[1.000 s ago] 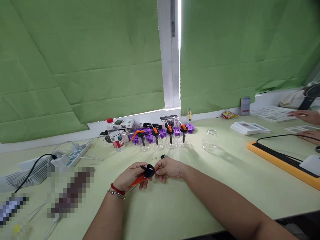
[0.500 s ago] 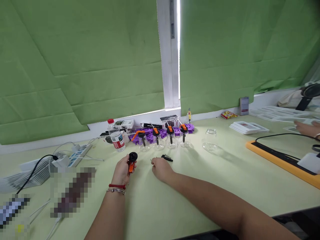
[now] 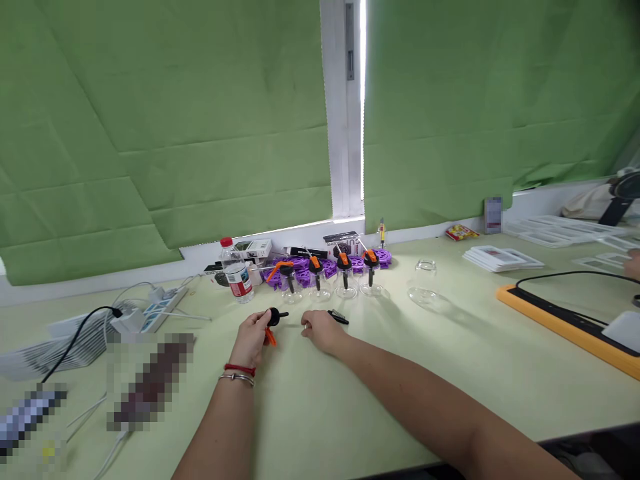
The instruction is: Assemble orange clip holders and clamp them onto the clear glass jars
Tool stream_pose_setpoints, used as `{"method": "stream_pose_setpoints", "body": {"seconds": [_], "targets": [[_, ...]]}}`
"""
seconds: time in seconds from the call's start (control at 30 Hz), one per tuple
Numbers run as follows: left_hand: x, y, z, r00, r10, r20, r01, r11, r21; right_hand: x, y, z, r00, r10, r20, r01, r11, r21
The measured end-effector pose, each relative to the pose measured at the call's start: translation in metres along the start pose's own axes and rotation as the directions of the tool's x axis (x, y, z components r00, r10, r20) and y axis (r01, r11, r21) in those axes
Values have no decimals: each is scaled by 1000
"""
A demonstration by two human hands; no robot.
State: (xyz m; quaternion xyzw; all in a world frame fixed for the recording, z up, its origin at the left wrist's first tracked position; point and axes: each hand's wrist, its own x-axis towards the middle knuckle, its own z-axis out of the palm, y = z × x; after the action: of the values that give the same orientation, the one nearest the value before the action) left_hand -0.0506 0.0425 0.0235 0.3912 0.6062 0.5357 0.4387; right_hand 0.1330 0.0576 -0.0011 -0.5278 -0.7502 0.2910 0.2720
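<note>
My left hand [image 3: 253, 339] is closed around a round black lid [image 3: 273, 317] with an orange flap [image 3: 271, 335]; a short black stem on the lid points right. Facing it, my right hand [image 3: 323, 331] has its fingers pinched together just above the table, on something too small to make out. Just beyond the right hand lies a small black ridged piece [image 3: 339, 317]. Several clear glass cups with similar black and orange lids [image 3: 345, 261] stand in a row behind the hands. A clear glass cup without a lid [image 3: 423, 283] is on the right.
A red-capped bottle [image 3: 239, 277] stands left of the lidded cups, with purple plastic pieces [image 3: 383, 257] behind them. Power strip and cables [image 3: 165, 309] lie left. On the right are white cards [image 3: 500, 259], an orange-and-black bar [image 3: 565, 327] and another person's hand [image 3: 633, 264].
My left hand has turned the lid, so its black stem now points right toward my right hand. My right hand stays pinched. The other person's hand has moved right.
</note>
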Motion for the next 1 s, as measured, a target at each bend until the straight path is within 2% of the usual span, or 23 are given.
{"method": "stream_pose_setpoints", "body": {"seconds": [0.13,0.27,0.4,0.47,0.57,0.7,0.77,0.87,1.0], "targets": [[-9,3,5,996,36,77,-40,998,47,-6,-2,-13,999,48,10,-49,984,170],[-20,5,14,971,70,230,-88,994,67,-13,-10,-25,992,65,107,-97,936,338],[-25,7,16,909,88,407,-125,990,65,-19,-17,-33,974,110,199,-204,807,555],[-24,8,14,891,87,445,-137,987,82,-19,-16,-38,972,148,182,-230,743,629],[-19,6,8,908,94,408,-183,966,185,-15,-12,-48,972,221,75,-206,663,719],[-5,-4,3,957,141,254,-239,879,412,-9,-2,-64,952,294,-80,-125,614,779],[2,-11,2,966,169,193,-244,843,480,-8,1,-69,943,304,-135,-78,598,797],[10,-18,3,963,234,137,-269,767,582,-9,3,-71,938,302,-172,-39,582,812],[15,-20,4,949,294,117,-292,671,682,-9,1,-65,942,289,-170,-36,593,805]]}}
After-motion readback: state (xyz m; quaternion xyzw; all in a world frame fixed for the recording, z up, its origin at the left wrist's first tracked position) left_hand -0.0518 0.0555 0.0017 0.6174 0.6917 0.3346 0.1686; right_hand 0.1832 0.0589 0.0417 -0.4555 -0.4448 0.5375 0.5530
